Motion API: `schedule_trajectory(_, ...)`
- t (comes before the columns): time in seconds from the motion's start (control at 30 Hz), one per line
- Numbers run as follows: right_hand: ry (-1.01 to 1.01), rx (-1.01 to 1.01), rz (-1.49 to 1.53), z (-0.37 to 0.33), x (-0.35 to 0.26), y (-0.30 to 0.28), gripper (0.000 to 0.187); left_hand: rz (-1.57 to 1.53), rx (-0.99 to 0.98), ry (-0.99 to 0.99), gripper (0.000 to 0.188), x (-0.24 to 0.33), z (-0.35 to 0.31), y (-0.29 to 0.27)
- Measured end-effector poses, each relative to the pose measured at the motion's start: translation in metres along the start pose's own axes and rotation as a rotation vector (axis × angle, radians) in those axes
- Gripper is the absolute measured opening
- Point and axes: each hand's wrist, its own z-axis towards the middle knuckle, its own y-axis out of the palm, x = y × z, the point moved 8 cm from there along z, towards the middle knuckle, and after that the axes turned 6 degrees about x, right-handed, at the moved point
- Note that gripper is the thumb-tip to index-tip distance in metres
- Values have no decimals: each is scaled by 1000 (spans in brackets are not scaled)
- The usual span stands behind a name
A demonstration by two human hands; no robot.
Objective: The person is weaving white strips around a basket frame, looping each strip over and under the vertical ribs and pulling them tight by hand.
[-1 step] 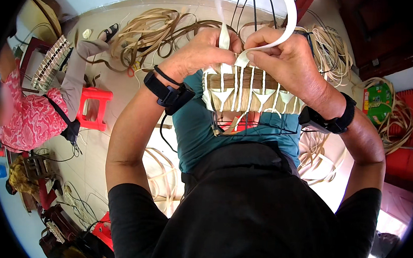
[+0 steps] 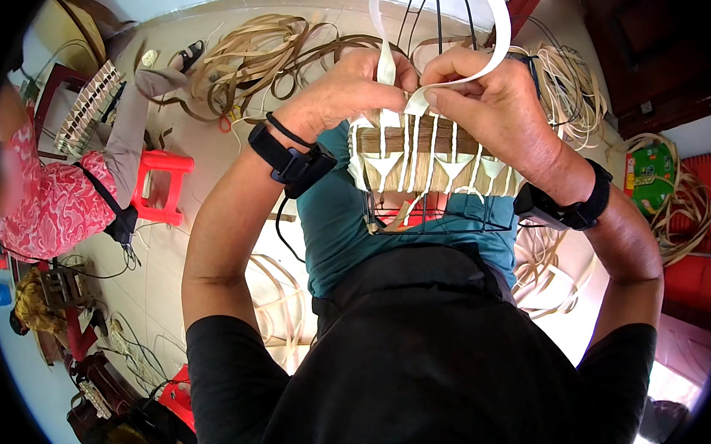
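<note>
A half-woven basket (image 2: 423, 177) on a black wire frame rests on my lap, banded in brown and tan with cream strips twisted and folded over it. My right hand (image 2: 493, 100) pinches a flat cream strip (image 2: 416, 104) between thumb and fingers at the basket's upper edge. That strip rises in a big loop (image 2: 501, 35) above both hands. My left hand (image 2: 355, 88) is closed at the loop's other leg, its thumb along the basket's upper edge. Its fingertips are partly hidden behind the weaving. Both hands nearly touch.
Coils of tan and brown strips (image 2: 252, 57) lie on the floor ahead, and more (image 2: 575, 89) at the right. A red stool (image 2: 162, 186) stands left, beside a person in a pink patterned top (image 2: 56, 195) near another woven piece (image 2: 90, 108). A green package (image 2: 651, 175) sits far right.
The cream loop above my hands has shifted slightly at its left leg. My hands and the basket hold the same place.
</note>
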Motion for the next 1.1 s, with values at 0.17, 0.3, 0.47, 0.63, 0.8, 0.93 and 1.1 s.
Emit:
schedule_trajectory(0.17,-43,0,7,4,-2,2,11,-42,16,42,15,-4,3,0)
schedule_trajectory(0.3,-159,94,39,8,1,-1,9,-3,-9,18,14,-12,4,-3)
schedule_trajectory(0.47,-56,67,209,7,9,-14,9,18,-10,75,17,2,-6,-7)
schedule_trajectory(0.63,100,57,208,-2,-2,-58,12,-44,68,219,21,1,-11,-12)
schedule_trajectory(0.8,196,-67,417,-27,-7,-88,16,68,185,192,32,-11,-13,-12)
schedule_trajectory(0.93,149,-103,535,-51,-11,-85,16,154,231,423,35,8,-20,-2)
schedule_trajectory(1.1,214,-49,476,-50,12,-57,17,242,124,541,30,20,-19,10)
